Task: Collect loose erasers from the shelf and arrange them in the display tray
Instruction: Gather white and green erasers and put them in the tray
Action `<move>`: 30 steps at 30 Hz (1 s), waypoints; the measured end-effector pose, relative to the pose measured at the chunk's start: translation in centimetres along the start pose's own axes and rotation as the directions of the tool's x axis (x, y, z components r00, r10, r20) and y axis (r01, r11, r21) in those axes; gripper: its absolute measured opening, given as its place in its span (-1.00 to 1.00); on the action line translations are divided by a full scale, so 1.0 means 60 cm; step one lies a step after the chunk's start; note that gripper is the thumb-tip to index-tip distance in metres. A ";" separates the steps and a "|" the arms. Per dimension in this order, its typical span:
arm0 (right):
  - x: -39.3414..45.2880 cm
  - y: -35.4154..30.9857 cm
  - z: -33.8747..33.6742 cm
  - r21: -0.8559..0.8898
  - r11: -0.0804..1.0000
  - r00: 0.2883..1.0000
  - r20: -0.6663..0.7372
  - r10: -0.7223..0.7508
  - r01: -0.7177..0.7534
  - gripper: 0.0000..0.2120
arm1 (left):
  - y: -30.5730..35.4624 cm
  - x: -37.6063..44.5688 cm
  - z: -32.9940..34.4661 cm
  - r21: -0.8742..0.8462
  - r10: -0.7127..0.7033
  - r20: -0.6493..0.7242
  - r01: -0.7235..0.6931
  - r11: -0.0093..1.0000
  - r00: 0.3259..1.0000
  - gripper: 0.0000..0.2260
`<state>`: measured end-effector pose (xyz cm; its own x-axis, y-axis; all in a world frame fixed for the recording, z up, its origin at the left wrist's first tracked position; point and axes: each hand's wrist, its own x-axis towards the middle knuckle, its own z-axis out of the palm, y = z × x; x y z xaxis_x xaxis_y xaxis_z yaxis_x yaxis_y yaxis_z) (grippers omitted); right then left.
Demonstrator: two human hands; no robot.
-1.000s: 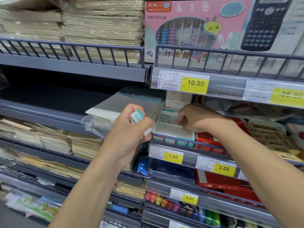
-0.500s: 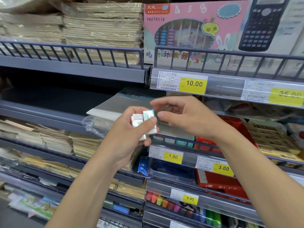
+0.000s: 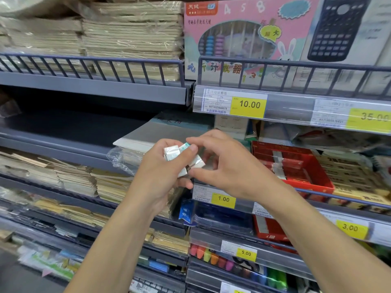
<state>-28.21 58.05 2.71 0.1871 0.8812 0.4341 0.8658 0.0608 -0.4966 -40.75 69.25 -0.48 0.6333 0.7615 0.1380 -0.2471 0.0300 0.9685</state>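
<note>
Progress: collecting is under way, by my reading; several erasers (image 3: 182, 158) are already gathered in the left hand (image 3: 163, 176), and none can be seen laid in order in a tray.
Left to do: judging from the task, more loose ones may need picking up, and the whole bunch must be set out in the display tray; which tray is meant I cannot tell, as the hands cover the spot behind them.
Erasers: small wrapped blocks, white with a teal end on one, bunched together in front of the middle shelf (image 3: 63, 149), above the 1.00 tag (image 3: 223, 199).
Left hand: raised, palm toward the camera's right, fingers and thumb curled round the bunch and gripping it.
Right hand (image 3: 228, 166): just beside the left, touching the bunch; thumb and forefinger pinch the erasers at the top and lower edge, other fingers loosely bent behind.
Arms: both forearms rise from the lower edge and meet at the centre.
Red tray (image 3: 306, 180): on the shelf to the right of the hands, holding wrapped packs; apart from the erasers.
Risk: a judgement only, the slick wrappers could let one slip from the crowded grip.
</note>
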 end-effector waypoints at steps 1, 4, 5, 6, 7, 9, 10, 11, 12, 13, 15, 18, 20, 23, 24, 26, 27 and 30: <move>0.001 0.001 -0.002 -0.019 1.000 1.000 0.006 -0.012 0.013 -0.49 | 0.000 0.000 -0.001 -0.003 -0.001 0.002 0.001 1.000 1.000 -0.76; 0.002 0.006 -0.017 -0.100 0.993 0.998 -0.001 -0.062 0.062 -0.62 | 0.003 -0.002 -0.002 -0.023 0.000 0.030 0.000 1.000 1.000 -0.73; 0.003 0.010 -0.023 -0.109 0.993 0.999 -0.020 -0.050 0.048 -0.64 | 0.005 -0.003 -0.003 -0.004 0.004 0.034 -0.004 1.000 0.999 -0.74; 0.004 0.016 -0.029 -0.106 0.994 0.999 -0.045 -0.019 0.014 -0.66 | 0.006 -0.003 -0.005 0.025 0.015 0.033 -0.016 1.000 0.999 -0.77; 0.007 0.024 -0.036 -0.102 0.994 0.997 -0.070 0.022 -0.029 -0.66 | 0.007 -0.003 -0.006 0.055 0.031 0.027 -0.033 0.998 0.999 -0.81; 0.017 0.045 -0.051 -0.118 0.985 0.989 -0.090 0.117 -0.127 -0.67 | 0.009 -0.003 -0.010 0.099 0.053 0.008 -0.054 0.994 0.999 -0.86; 0.022 0.055 -0.057 -0.145 0.974 0.984 -0.076 0.162 -0.171 -0.66 | 0.010 -0.003 -0.011 0.111 0.056 0.002 -0.055 0.992 0.998 -0.85; 0.027 0.066 -0.063 -0.188 0.961 0.979 -0.051 0.197 -0.203 -0.65 | 0.011 -0.004 -0.013 0.112 0.055 0.001 -0.055 0.992 0.998 -0.82; 0.033 0.075 -0.066 -0.241 0.945 0.975 -0.015 0.224 -0.220 -0.64 | 0.013 -0.006 -0.013 0.105 0.054 0.006 -0.054 0.993 0.999 -0.81; 0.037 0.083 -0.067 -0.296 0.928 0.969 0.030 0.243 -0.224 -0.64 | 0.014 -0.007 -0.013 0.094 0.051 0.015 -0.052 0.994 0.999 -0.81; 0.047 0.095 -0.062 -0.377 0.901 0.954 0.118 0.275 -0.214 -0.64 | 0.016 -0.009 -0.014 0.065 0.033 0.030 -0.035 0.997 0.999 -0.82; 0.058 0.105 -0.047 -0.422 0.883 0.937 0.178 0.301 -0.204 -0.66 | 0.019 -0.006 -0.017 -0.003 -0.020 0.041 0.020 1.000 0.999 -0.84; 0.066 0.111 -0.039 -0.451 0.873 0.937 0.183 0.297 -0.188 -0.67 | 0.021 -0.005 -0.019 -0.057 -0.049 0.051 0.051 0.997 0.998 -0.78; 0.073 0.111 -0.031 -0.472 0.864 0.939 0.183 0.292 -0.176 -0.75 | 0.026 -0.008 -0.022 -0.151 -0.059 0.059 0.067 0.986 0.997 -0.72; 0.074 0.110 -0.029 -0.477 0.863 0.939 0.188 0.286 -0.167 -0.78 | 0.027 -0.009 -0.023 -0.182 -0.053 0.061 0.064 0.981 0.997 -0.71; 0.073 0.107 -0.025 -0.478 0.861 0.935 0.196 0.297 -0.174 -0.78 | 0.026 -0.011 -0.025 -0.210 -0.039 0.071 0.053 0.976 0.997 -0.70; 0.072 0.105 -0.023 -0.474 0.862 0.933 0.197 0.301 -0.179 -0.77 | 0.025 -0.013 -0.026 -0.208 -0.031 0.076 0.046 0.977 0.997 -0.69; 0.072 0.109 -0.020 -0.491 0.858 0.934 0.215 0.285 -0.149 -0.77 | 0.023 -0.012 -0.025 -0.192 -0.012 0.097 0.031 0.981 0.995 -0.69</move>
<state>-21.17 61.70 2.24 0.3220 0.9412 0.1021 0.9431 -0.3094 -0.1214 -42.63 69.72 0.43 0.7045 0.6945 0.1459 -0.3640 0.1772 0.9144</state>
